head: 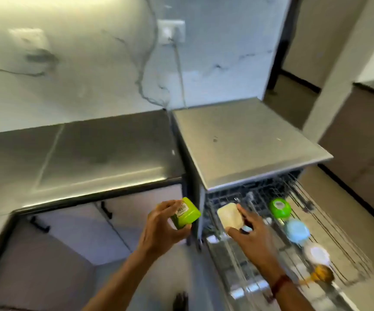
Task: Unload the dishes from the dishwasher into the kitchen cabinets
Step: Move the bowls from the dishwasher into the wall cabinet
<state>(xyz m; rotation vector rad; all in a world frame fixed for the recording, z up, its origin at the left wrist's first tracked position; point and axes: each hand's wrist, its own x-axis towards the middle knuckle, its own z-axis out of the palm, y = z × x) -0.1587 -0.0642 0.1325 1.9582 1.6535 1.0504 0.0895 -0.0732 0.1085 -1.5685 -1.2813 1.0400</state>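
Here left hand (159,230) grips green square cup (184,213) with label; right hand (252,237) grips cream square cup (229,215) over dishwasher rack (316,221).

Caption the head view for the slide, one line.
Left hand holds a green square container while the right hand grips a cream container at the pulled-out dishwasher rack.

cup (184,213): lime green, with a white label and dark print
tub (229,215): plain pale cream
green bowl (279,207): bright green, with a round white patch on its base
blue bowl (297,231): light blue
white bowl (317,254): white
amber piece (323,273): amber yellow, blurred
wall (91,75): white with grey marble-like veins
surface (91,153): dull grey metal
dishwasher (248,142): grey top
handles (106,209): black, on pale doors
wristband (281,282): reddish brown
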